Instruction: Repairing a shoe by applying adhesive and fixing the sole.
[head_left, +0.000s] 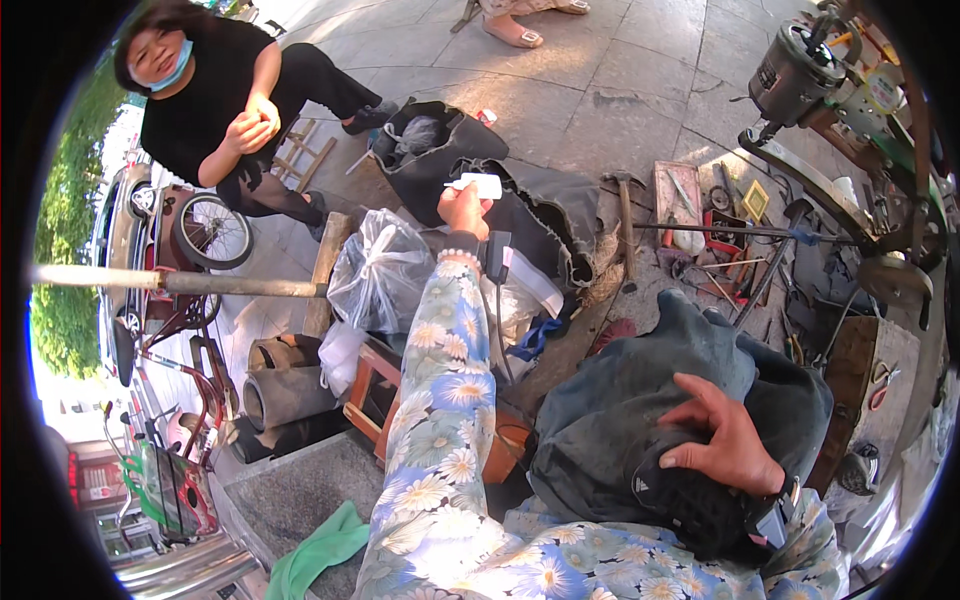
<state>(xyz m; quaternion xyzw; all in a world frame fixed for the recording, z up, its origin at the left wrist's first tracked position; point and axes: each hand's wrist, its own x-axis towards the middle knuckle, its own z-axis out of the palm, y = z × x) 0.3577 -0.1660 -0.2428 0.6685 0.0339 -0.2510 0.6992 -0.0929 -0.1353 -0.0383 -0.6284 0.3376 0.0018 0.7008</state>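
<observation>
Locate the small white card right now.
Head view, upper centre: the small white card is pinched in the left hand, raised above the clear plastic bag and before the dark bag.

Left hand [463, 208] holds out a small white card [481, 185]; right hand [722, 437] rests on dark cloth [640, 400]

We wear long sleeves [450, 400] of pale blue cloth printed with white daisies, yellow at their centres. Above the left cuff sits a bracelet [458, 257] of pale beads, and just beside that bracelet a dark device [497, 256] trails a thin cable. By the right cuff [800, 510] a dark strapped unit [772, 515] sits.
</observation>
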